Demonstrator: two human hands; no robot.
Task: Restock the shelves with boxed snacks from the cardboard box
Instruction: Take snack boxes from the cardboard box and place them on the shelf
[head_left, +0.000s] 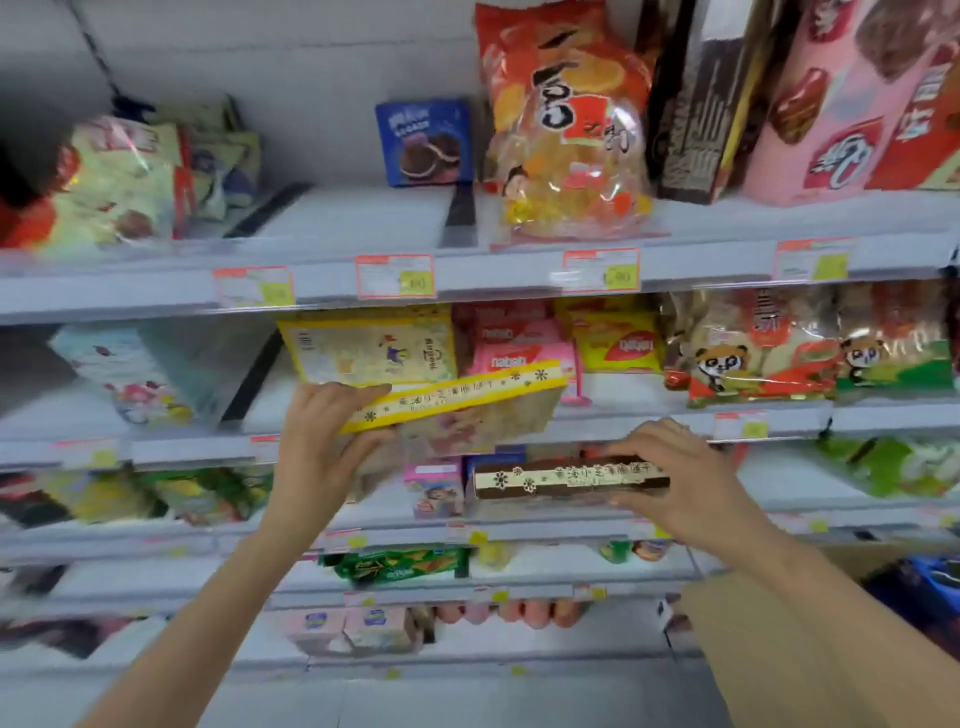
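My left hand (324, 436) grips a flat yellow-edged snack box (467, 402) by its left end, tilted, in front of the second shelf (171, 447). Behind it a matching yellow box (371, 345) stands upright on that shelf. My right hand (670, 475) holds a brown-edged snack box (566, 478) of the same design, level, in front of the third shelf (810, 512). The cardboard box (779, 623) shows as a brown flap at lower right, below my right forearm.
Pink wafer packs (511, 343) and yellow packs (618, 338) sit right of the upright yellow box. Panda snack bags (753, 353) fill the shelf's right. A black divider (254, 374) stands left. The top shelf holds bags and a blue box (423, 140).
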